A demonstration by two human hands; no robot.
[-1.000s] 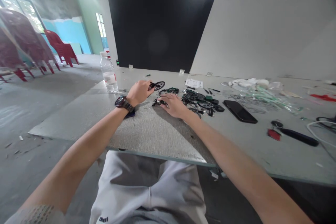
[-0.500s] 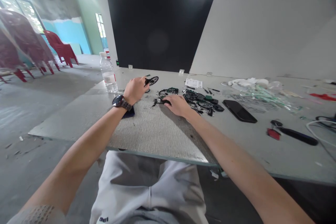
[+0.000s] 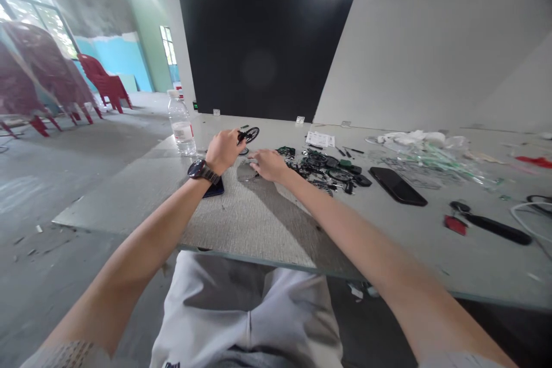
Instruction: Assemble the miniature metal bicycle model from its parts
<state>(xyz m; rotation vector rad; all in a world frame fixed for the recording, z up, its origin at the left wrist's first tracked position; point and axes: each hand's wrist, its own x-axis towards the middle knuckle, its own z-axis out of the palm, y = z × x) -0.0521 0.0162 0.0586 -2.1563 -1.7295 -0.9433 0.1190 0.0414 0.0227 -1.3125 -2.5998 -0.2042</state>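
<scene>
Pinching a small black spoked plastic wheel (image 3: 250,134) to keep it up, the left hand (image 3: 224,151) stays near a heap of little black parts (image 3: 323,169), and the open, empty right hand (image 3: 269,165) hangs just beside that heap.

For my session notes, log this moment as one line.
left hand: grips black spoked wheel | right hand: open, near black model parts

Left hand (image 3: 224,151) holding miniature wheel (image 3: 250,135), right hand (image 3: 269,165) beside black parts (image 3: 323,169)
</scene>
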